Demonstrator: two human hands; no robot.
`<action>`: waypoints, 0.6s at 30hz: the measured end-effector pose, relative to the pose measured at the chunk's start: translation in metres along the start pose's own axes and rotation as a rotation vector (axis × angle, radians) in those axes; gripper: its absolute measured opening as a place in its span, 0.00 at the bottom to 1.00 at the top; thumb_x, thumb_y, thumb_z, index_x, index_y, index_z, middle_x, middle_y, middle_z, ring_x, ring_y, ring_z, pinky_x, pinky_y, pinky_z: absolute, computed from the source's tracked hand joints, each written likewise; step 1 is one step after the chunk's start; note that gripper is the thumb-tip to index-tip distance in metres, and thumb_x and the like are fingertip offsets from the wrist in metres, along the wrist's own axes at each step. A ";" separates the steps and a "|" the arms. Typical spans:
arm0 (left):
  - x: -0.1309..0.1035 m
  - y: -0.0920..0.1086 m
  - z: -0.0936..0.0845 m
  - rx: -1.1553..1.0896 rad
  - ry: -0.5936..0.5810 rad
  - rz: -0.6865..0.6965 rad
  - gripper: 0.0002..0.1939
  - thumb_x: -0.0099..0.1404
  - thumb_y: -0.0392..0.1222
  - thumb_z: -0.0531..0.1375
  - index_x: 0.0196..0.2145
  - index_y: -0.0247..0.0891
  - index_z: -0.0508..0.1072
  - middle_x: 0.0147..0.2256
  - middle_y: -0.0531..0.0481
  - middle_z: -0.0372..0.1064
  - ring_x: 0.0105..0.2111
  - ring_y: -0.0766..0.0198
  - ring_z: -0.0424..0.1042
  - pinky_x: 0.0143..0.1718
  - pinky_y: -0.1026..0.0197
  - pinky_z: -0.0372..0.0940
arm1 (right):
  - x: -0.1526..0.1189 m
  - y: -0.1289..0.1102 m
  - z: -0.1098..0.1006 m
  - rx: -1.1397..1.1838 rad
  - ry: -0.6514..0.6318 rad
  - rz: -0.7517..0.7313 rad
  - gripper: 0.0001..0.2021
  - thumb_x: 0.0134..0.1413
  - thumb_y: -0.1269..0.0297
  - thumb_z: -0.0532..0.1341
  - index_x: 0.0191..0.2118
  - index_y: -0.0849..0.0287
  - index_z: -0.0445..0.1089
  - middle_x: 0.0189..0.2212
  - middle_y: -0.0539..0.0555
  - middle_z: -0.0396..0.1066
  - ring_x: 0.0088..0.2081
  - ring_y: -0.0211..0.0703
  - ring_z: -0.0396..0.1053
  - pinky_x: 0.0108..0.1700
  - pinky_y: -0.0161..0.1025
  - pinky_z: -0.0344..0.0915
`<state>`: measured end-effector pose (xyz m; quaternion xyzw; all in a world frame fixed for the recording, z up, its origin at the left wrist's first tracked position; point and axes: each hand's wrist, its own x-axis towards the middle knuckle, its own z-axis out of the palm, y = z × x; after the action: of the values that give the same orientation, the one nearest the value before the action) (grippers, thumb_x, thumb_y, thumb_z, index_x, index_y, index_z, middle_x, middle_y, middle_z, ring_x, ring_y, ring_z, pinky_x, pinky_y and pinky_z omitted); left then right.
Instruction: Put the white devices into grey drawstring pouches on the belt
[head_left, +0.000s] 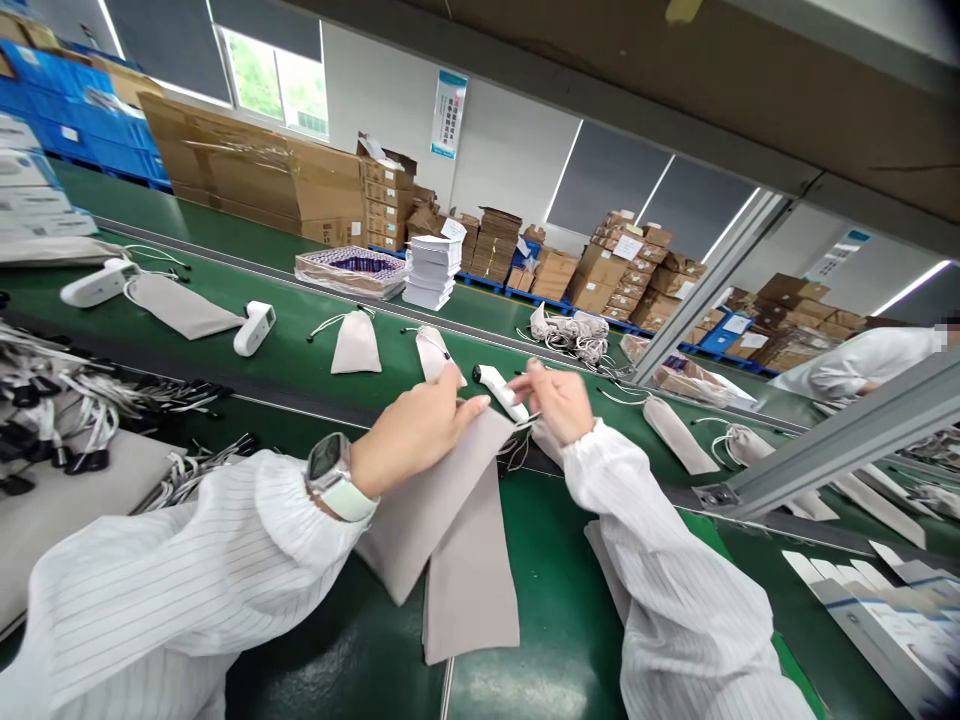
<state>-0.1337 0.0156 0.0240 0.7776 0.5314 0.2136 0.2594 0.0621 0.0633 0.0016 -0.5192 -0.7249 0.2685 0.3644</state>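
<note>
My left hand (416, 425), with a watch at its wrist, grips a flat grey drawstring pouch (442, 500) near its upper end. Beneath it another grey pouch (476, 590) lies on the green work surface. My right hand (559, 400) is closed at the pouch's mouth, its fingers curled around the white drawstring (527, 421); the exact grip is partly hidden. Just behind my fingers a white handheld device with a black tip (496, 388) rests on the belt. Part of one more pouch (606, 565) shows beside my right sleeve.
Pouches (357, 343) and white devices (256, 328) lie along the green conveyor (300, 385). Piled corded pouches (64, 430) sit at left, white boxes (877, 620) at right. A metal post (795, 420) slants across the right side. A person in white (870, 362) stands beyond it.
</note>
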 end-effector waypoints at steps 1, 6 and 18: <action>-0.003 0.003 -0.004 -0.036 -0.139 -0.008 0.21 0.61 0.54 0.44 0.29 0.33 0.64 0.23 0.50 0.58 0.22 0.67 0.59 0.24 0.65 0.52 | 0.005 0.010 -0.007 -0.075 0.177 -0.024 0.29 0.49 0.42 0.45 0.22 0.65 0.67 0.19 0.54 0.64 0.22 0.33 0.59 0.30 0.33 0.57; -0.012 0.023 -0.011 -0.520 -0.331 0.052 0.21 0.63 0.53 0.41 0.28 0.33 0.62 0.16 0.56 0.46 0.15 0.74 0.45 0.18 0.68 0.45 | 0.012 0.037 -0.024 0.092 0.092 0.151 0.31 0.47 0.39 0.43 0.33 0.65 0.67 0.21 0.55 0.64 0.17 0.31 0.51 0.20 0.31 0.50; -0.044 0.007 0.097 0.041 -0.133 0.406 0.28 0.63 0.50 0.45 0.58 0.40 0.45 0.53 0.42 0.50 0.52 0.55 0.51 0.51 0.54 0.49 | 0.008 0.055 -0.041 0.019 -0.493 0.306 0.09 0.33 0.66 0.56 0.25 0.66 0.64 0.16 0.48 0.59 0.18 0.27 0.52 0.21 0.28 0.50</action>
<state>-0.0849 -0.0447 -0.0492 0.8862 0.3498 0.1989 0.2297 0.1247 0.0884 -0.0144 -0.5379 -0.7024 0.4453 0.1375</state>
